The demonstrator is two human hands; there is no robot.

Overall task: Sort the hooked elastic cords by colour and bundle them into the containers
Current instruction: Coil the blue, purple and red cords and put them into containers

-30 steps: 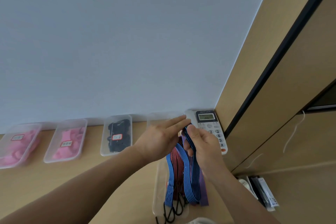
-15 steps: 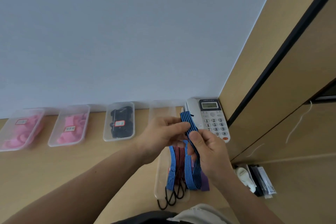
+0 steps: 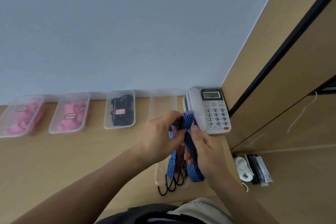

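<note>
Both hands hold a bunch of hooked elastic cords above the desk. My left hand [image 3: 161, 138] grips the folded top of the blue striped cords [image 3: 192, 152], fingers curled round them. My right hand [image 3: 205, 149] pinches the same blue loop just below its fold. Red striped cords [image 3: 180, 158] hang behind the blue ones, and black hooks [image 3: 171, 185] dangle at the bottom. A clear container [image 3: 160, 172] lies under the hanging ends. Another clear container [image 3: 163, 103] stands at the wall with nothing visible in it.
Along the wall stand two containers of pink items [image 3: 71, 112] [image 3: 20, 116] and one of black items [image 3: 121, 111], each with a label. A white desk phone [image 3: 211, 109] sits in the corner. The desk's right edge [image 3: 227, 151] drops to a lower surface with small packets [image 3: 252, 169].
The camera has tilted down, so everything sits lower in view. My left hand's fingers went from stretched over the cords to curled round the fold, and the blue loop rose toward the phone.
</note>
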